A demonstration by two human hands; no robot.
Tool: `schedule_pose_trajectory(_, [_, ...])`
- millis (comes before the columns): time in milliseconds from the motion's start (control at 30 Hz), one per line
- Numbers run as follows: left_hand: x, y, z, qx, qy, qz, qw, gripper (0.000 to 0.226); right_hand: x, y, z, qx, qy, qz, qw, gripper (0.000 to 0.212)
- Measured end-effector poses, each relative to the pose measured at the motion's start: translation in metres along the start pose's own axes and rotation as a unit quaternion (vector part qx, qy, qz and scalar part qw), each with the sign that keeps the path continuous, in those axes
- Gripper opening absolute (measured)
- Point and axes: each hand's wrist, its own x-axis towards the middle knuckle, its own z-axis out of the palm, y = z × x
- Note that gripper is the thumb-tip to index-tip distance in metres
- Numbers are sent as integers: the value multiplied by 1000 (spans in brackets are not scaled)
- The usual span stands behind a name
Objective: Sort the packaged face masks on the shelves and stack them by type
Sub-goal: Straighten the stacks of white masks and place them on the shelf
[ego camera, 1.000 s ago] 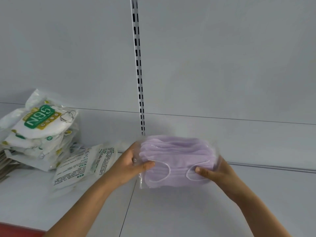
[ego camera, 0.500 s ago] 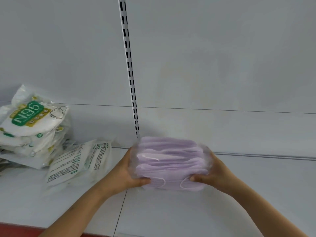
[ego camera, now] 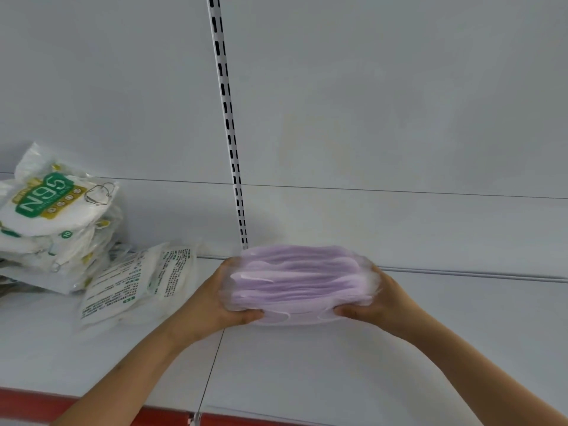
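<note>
Now | both hands: left [ego camera: 215, 299], right [ego camera: 381, 302] | gripping purple mask stack [ego camera: 298, 284] ends

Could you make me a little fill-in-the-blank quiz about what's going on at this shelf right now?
1. The left hand and right hand together hold a stack of packaged masks coloured ____.
2. The pile of white packs at the far left carries the printed label ____.
3. The slotted upright on the back wall runs ____.

Missing words: purple; N95; vertically
</note>
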Motion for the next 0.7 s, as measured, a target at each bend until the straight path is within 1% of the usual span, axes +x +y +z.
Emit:
schedule_pose_trajectory(67, [-2, -1, -1, 12, -9, 7, 1000, 121, -1, 3, 0, 10, -31, -1, 999, 105])
schedule_pose_trajectory(100, [-4, -1, -2, 13, -12, -4, 1000, 132, -2, 6, 0, 14, -40, 12, 999, 117])
schedule_pose_trajectory(133, [-5, 2, -1, 15, -13, -9, 1000, 139, -4, 8, 2, 21, -43, 23, 999, 125])
schedule_pose_trajectory(200, [-8, 8, 0, 47, -4, 16, 999, 142, -6, 11, 5, 34, -37, 32, 998, 132])
schedule_pose_trajectory(267, [-10, 18, 1, 117, 2, 48, 992, 135, -6, 11, 7, 45, -33, 37, 998, 133])
schedule_pose_trajectory(367, [-10, 27, -3, 209, -13, 115, 971, 110, -6, 6, 8, 36, -35, 25, 998, 131])
schedule_pose_trajectory(467, [-12, 23, -9, 236, -35, 142, 961, 82, -8, 6, 8, 27, -40, 19, 999, 128])
schedule_pose_trajectory(533, [-16, 17, -12, 246, -45, 138, 958, 75, -10, 7, 9, 17, -38, 21, 999, 124])
schedule_pose_trajectory(600, [-21, 13, -13, 244, -56, 131, 959, 80, -12, 9, 10, 3, -30, 21, 999, 118])
schedule_pose_trajectory(633, [-22, 11, -13, 234, -56, 126, 962, 89, -12, 10, 10, -3, -25, 22, 999, 116])
schedule_pose_trajectory(700, [-21, 6, -14, 197, -49, 92, 975, 120, -11, 10, 11, -7, -17, 31, 999, 111])
